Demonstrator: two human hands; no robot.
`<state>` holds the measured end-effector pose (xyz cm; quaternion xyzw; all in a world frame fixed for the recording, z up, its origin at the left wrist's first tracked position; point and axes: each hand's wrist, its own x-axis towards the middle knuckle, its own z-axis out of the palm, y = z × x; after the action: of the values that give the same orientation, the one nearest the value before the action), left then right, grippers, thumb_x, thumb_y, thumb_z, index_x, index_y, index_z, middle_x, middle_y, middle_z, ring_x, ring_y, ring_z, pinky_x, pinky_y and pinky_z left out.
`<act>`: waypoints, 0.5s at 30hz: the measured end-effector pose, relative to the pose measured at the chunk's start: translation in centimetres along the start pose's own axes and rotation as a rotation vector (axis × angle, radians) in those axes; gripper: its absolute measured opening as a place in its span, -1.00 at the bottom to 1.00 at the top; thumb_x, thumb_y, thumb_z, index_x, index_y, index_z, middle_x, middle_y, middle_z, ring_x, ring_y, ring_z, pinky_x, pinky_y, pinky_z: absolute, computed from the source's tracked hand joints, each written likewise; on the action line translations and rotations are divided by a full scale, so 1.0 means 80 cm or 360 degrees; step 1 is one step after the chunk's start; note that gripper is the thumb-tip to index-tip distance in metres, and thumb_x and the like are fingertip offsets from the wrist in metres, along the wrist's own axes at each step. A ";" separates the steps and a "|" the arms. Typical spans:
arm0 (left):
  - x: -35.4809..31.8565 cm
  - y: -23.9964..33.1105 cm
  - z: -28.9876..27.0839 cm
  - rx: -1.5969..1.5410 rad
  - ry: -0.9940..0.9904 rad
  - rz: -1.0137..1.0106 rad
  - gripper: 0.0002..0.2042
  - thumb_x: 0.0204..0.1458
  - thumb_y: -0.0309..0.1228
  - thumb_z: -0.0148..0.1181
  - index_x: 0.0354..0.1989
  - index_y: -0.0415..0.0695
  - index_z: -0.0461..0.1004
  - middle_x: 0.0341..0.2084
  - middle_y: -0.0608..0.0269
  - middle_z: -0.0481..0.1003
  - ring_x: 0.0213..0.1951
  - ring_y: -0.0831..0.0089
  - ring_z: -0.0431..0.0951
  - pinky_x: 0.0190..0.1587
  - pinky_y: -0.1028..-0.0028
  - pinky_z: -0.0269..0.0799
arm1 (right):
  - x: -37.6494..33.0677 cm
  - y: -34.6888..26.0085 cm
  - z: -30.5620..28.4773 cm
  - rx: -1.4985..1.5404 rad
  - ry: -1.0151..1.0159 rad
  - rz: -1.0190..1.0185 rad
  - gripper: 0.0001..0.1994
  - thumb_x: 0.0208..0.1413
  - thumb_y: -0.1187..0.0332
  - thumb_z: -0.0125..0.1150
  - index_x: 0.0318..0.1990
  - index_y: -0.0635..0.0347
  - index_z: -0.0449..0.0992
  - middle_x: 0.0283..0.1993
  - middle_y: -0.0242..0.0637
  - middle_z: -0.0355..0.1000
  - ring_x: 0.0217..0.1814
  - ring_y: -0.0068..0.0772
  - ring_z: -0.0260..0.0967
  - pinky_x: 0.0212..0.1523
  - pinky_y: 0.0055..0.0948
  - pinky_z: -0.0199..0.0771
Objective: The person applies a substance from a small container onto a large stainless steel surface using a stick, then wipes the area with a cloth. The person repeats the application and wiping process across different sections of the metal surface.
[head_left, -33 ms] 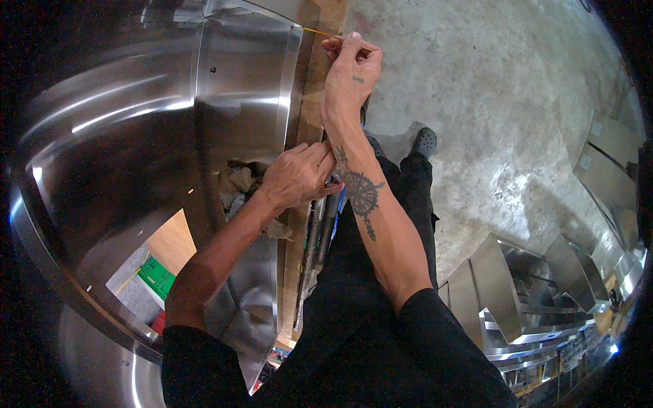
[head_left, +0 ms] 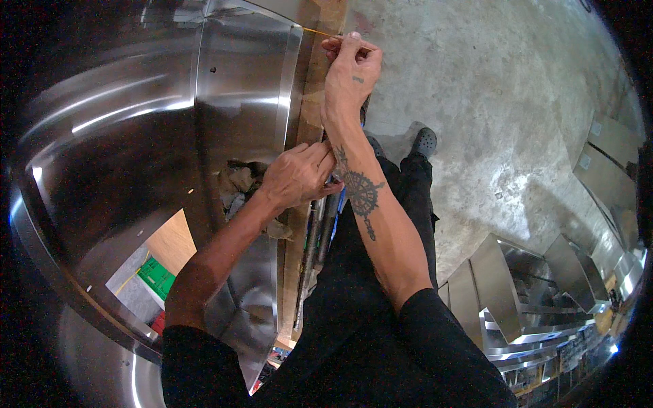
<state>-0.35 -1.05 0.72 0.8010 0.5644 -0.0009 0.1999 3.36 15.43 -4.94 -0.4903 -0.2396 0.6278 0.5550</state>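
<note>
The left hand (head_left: 297, 175) rests on the wooden edge (head_left: 307, 129) beside a large curved stainless-steel sheet (head_left: 231, 102), its fingers curled and pressed together against the wood; whether they pinch anything cannot be told. Just beside it lies a crumpled rag (head_left: 239, 180) on the steel. Farther out, the right hand (head_left: 352, 71) reaches along the same edge, fingers pinching the end of a thin yellow strip (head_left: 316, 31). Beyond lies the concrete floor (head_left: 490, 88).

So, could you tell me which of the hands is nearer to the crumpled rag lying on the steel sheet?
Left. The left hand is right beside the crumpled rag, at the steel sheet's edge. The right hand is farther up, pinching something thin near the corner.
</note>
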 end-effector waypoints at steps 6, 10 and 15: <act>0.000 -0.001 0.002 0.0010 0.0017 0.0009 -0.44 0.07 0.00 0.38 -0.04 -0.32 0.57 -0.03 0.00 0.58 -0.04 0.16 0.61 0.05 0.30 0.56 | -0.002 -0.006 0.001 -0.0014 -0.0001 0.0036 -0.75 0.51 0.23 0.10 -0.10 0.26 0.34 -0.26 -0.16 0.60 -0.23 -0.44 0.55 -0.13 -0.46 0.55; 0.005 -0.004 0.000 0.0031 0.0049 0.0015 -0.44 0.06 -0.01 0.39 -0.05 -0.32 0.57 -0.04 0.00 0.58 -0.05 0.15 0.61 0.03 0.29 0.57 | 0.007 -0.002 0.004 0.0010 -0.0004 -0.0014 -0.75 0.51 0.23 0.10 -0.10 0.26 0.34 -0.26 -0.15 0.60 -0.24 -0.45 0.54 -0.14 -0.46 0.54; 0.008 -0.006 0.001 0.0011 0.0094 0.0030 -0.44 0.05 0.00 0.40 -0.06 -0.32 0.56 -0.08 0.02 0.57 -0.07 0.15 0.62 0.01 0.29 0.58 | 0.010 0.001 0.005 0.0099 0.0006 -0.0004 -0.76 0.51 0.24 0.10 -0.10 0.26 0.33 -0.25 -0.16 0.60 -0.24 -0.45 0.53 -0.15 -0.49 0.52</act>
<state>-0.55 -0.38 0.32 0.8066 0.5624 0.0227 0.1805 3.08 16.23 -5.10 -0.4738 -0.2197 0.6334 0.5711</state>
